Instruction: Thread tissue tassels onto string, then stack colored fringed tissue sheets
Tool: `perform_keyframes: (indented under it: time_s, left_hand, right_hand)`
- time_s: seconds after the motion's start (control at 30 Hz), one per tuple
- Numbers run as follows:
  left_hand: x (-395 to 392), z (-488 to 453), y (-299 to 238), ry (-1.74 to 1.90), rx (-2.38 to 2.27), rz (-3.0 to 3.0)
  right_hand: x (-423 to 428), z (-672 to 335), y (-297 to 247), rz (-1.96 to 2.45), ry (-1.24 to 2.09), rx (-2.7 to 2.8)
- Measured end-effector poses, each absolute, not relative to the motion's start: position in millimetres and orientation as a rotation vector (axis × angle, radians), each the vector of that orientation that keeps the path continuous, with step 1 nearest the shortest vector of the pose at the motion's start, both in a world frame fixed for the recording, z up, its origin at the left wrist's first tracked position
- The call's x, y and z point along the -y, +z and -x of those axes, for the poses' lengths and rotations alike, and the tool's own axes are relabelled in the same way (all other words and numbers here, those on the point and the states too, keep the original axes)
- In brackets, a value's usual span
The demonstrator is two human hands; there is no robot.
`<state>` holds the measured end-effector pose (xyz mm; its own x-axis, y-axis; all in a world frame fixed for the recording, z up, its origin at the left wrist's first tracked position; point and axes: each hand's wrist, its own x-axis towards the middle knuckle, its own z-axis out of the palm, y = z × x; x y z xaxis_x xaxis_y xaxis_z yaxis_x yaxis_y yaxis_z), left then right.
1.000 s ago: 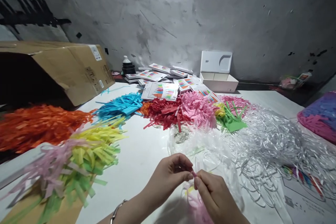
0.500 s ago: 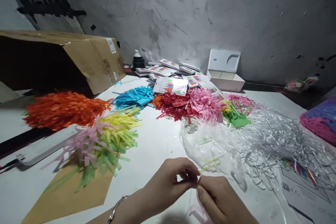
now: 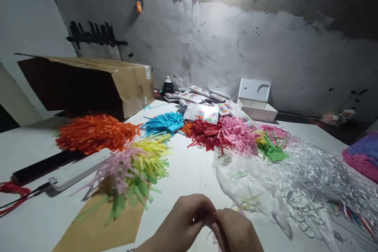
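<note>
My left hand (image 3: 183, 222) and my right hand (image 3: 236, 232) meet at the bottom edge, fingertips pinched together on a thin pale-pink paper strip that is barely visible between them. Just beyond my hands lies a crumpled clear plastic bag (image 3: 251, 185) with a few yellow-green strips inside. To the left, a heap of pink, yellow and green fringed paper (image 3: 136, 169) rests partly on a brown paper sheet (image 3: 103, 230).
Piles of orange (image 3: 94, 132), blue (image 3: 163, 122), red (image 3: 206, 134), pink (image 3: 239, 136) and green (image 3: 271, 147) fringed paper cross the white table. Silver shreds (image 3: 313, 177) spread at right. An open cardboard box (image 3: 88, 84), printed cards (image 3: 203, 106) and a white box (image 3: 255, 102) stand behind.
The camera has tilted up and turned left, so my hands sit lower in frame. They stay pinched together on the strip. A white power strip and black bar came into view at left.
</note>
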<state>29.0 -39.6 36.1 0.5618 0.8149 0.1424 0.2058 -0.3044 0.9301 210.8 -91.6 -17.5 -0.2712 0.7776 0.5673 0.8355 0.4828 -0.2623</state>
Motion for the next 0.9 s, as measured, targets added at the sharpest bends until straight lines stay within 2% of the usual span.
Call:
perform_keyframes:
  time_s: [0.1,0.17,0.4,0.73,0.9]
  left_hand:
    - [35.1,-13.4,36.1,0.853,-0.860,-2.105]
    - [30.4,-3.2,39.1,0.920,-0.893,-2.228]
    - [10.4,30.7,52.4,0.910,-1.040,-2.209]
    - [-46.4,66.5,51.0,0.933,-1.252,-2.525]
    - [-107.2,121.4,76.8,0.741,-1.899,-2.541]
  right_hand:
    - [73.0,-195.7,-11.0,1.213,-0.438,2.207]
    - [60.4,-184.7,-3.5,1.167,-0.470,2.230]
    - [20.1,-150.7,12.9,1.109,-0.047,2.223]
    - [-35.2,-122.2,28.8,1.204,0.463,2.126]
    - [-79.2,-147.0,19.3,1.282,0.493,2.124]
